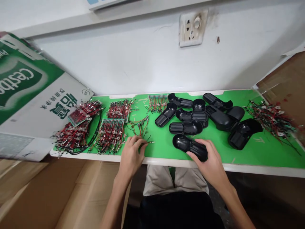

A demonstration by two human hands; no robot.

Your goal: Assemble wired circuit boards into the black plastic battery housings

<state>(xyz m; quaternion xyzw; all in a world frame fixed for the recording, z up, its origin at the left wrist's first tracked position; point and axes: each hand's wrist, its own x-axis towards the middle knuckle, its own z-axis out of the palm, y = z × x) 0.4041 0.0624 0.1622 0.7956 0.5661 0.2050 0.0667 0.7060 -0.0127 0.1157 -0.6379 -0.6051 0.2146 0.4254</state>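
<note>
In my right hand [209, 156] is a black plastic shell [189, 147], gripped by its right end with the hollow side up, just above the front of the green mat. My left hand [133, 151] pinches a thin wire lead [150, 142], whose small metal tip sticks out to the right of the fingers. Just behind that hand lie a few loose wired pieces [140, 125]. More black shells [186, 128] lie in a loose group behind and to the right of the held one, some hollow side up, others turned over.
Bundles of red and black wired circuit boards [111, 135] cover the left of the green mat [164, 151]. Another wire pile [271, 122] sits at the right end. A printed carton [43, 105] leans at left; a wall socket [193, 28] is above the bench.
</note>
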